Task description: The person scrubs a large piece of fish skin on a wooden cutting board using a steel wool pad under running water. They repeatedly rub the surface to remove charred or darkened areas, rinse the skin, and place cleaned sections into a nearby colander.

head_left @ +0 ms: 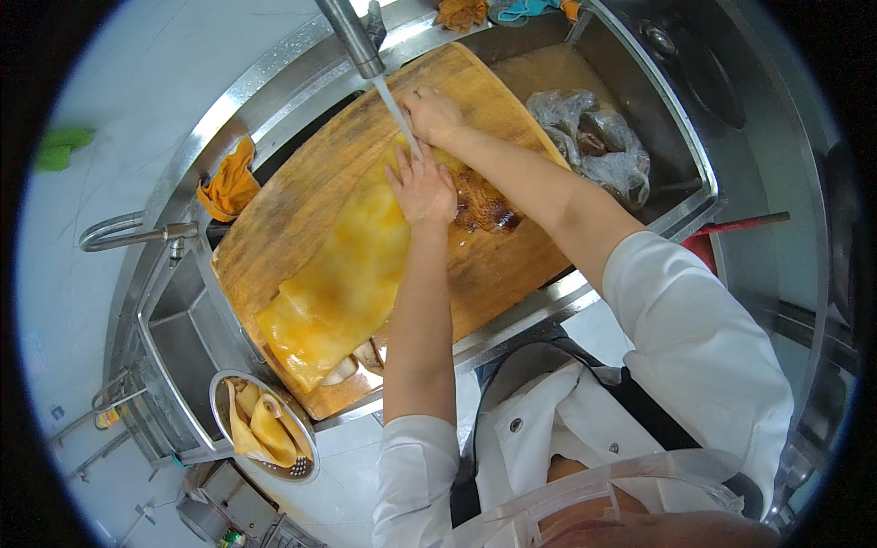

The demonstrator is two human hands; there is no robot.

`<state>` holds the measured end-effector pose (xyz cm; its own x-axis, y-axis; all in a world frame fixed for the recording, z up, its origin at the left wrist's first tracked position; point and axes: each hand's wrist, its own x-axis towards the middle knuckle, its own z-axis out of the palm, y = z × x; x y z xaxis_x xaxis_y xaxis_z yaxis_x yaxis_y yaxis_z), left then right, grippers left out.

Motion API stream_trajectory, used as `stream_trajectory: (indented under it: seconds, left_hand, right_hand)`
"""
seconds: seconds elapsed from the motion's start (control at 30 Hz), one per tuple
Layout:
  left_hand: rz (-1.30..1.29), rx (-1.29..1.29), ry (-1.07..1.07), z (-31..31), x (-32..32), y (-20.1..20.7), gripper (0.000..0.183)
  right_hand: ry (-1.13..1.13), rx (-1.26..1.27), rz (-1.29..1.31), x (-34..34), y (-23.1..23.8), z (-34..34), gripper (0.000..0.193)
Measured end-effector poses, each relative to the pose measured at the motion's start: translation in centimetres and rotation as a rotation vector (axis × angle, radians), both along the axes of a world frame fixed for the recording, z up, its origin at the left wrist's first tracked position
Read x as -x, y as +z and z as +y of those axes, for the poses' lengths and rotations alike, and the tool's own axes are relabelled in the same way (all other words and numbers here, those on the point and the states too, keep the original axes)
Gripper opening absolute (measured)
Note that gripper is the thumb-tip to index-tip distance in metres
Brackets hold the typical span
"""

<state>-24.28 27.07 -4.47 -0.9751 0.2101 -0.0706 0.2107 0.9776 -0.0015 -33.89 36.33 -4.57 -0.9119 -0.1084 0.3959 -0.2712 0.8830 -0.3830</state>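
Note:
A long, glossy yellow sheet (343, 265), which looks like a slab of pork skin, lies across a wooden cutting board (265, 224). A dark brown, browned patch (484, 203) shows beside its far end, partly under my right forearm. My left hand (426, 190) presses flat on the sheet's far part with its fingers spread. Beyond it, my right hand (433, 115) rests at the sheet's far end, fingers stretched to the left and partly hard to see. From the tap (356, 41), a stream of water (395, 111) falls between and onto the hands.
The board spans a metal sink. To the right, a basin (681, 137) holds murky water and a clear plastic bag (589, 137) with brown contents. Orange cloth (230, 183) and a second tap (137, 233) are at left. A colander (217, 406) of yellow folded pieces (265, 429) stands lower left.

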Motion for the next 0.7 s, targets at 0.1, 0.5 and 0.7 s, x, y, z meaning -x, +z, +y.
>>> stream_trajectory:
  seconds: [0.1, 0.5, 0.7]
  left_hand:
    - [-0.022, 0.005, 0.029, -0.8, -0.2, -0.1, 0.054]
    - [-0.066, -0.025, 0.051, 0.2, -0.3, 0.4, 0.053]
    - [-0.082, -0.016, 0.105, -0.9, -0.3, 0.9, 0.054]
  right_hand:
    - [0.035, 0.052, -0.081, -4.9, -0.1, 1.3, 0.018]
    - [0.020, 0.125, -0.080, -2.1, 0.9, 1.6, 0.018]
    - [0.003, -0.001, -0.188, -8.7, 1.1, 3.9, 0.017]
